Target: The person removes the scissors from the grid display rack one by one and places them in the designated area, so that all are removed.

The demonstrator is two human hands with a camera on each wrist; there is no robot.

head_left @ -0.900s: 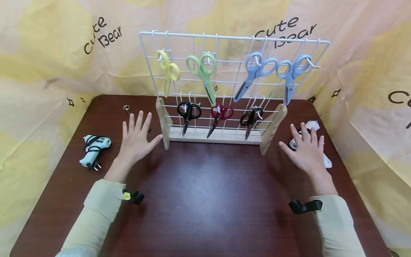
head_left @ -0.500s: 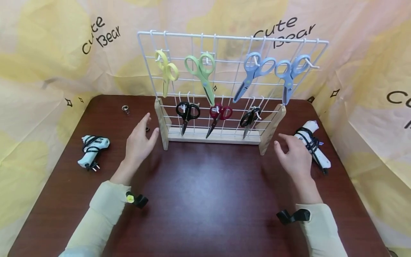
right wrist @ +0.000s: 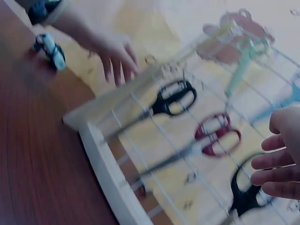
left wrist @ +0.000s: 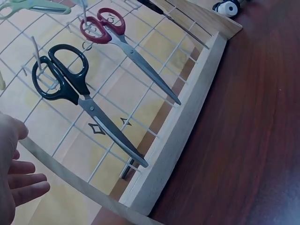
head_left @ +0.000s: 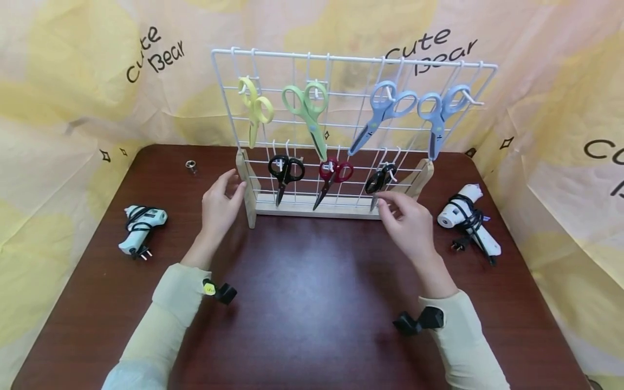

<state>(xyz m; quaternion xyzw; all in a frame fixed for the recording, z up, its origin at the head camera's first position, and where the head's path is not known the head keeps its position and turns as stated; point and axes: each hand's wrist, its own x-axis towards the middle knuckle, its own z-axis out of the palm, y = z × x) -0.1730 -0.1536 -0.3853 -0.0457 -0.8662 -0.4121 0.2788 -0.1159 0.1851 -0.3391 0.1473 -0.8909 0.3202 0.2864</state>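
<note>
A white wire rack on wooden legs carries hanging scissors. In its lower row hang black scissors at left, red-handled scissors in the middle and black scissors at right. Yellow, green and two blue pairs fill the upper row. My left hand is beside the rack's left leg, its fingers loosely bent around nothing. My right hand reaches in front of the right black scissors, fingertips overlapping their blades in the head view. In the right wrist view its bent fingers are close to those scissors' handle.
On the dark wooden table, a pale blue pistol-shaped tool with wrapped cord lies at left. A white tool with black cord lies at right. A small metal piece sits at back left; a patterned cloth hangs behind.
My right hand has moved left from over the white tool to the right black scissors. My left hand has shifted right to the rack's leg, and both hands' spread fingers have drawn in.
</note>
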